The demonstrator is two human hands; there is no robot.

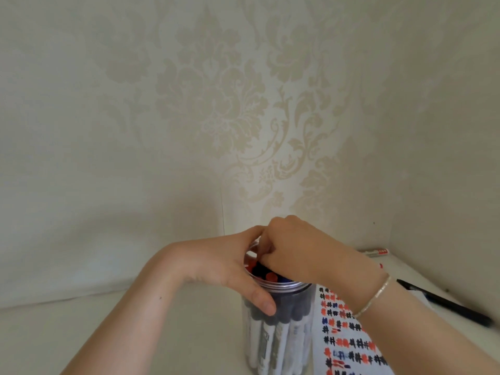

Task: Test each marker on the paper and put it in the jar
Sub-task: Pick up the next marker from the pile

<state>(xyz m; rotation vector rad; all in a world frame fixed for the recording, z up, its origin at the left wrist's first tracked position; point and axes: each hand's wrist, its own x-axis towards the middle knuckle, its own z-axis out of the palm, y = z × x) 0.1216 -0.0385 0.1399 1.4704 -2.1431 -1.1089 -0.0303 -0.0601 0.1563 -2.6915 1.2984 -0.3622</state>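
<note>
The left hand [230,269] is coming in from the lower left and gripping the jar [278,328] near its top, with the thumb lying down the near wall of the clear plastic and the other fingers curling round the far side of the rim. The jar is standing upright on the table [167,334], just left of the paper [349,345], and it is holding a packed bunch of markers [270,277] standing upright, their red, black and blue caps showing at the mouth and their white barrels showing through the wall lower down. The right hand [300,253] is reaching over the mouth of the jar from the right, its fingers curling down among the caps; whether they are pinching one marker or only pressing on the bunch is hidden by the hand itself, so I cannot tell. A thin bracelet [376,296] is sitting on the right wrist, above the paper, which is lying flat and showing rows of small black, red and blue test marks. Further right, a black pen [443,304] is lying on the table beside the paper, and a white marker with a red label [376,251] is lying against the wall [243,104], which is carrying a pale floral pattern.
</note>
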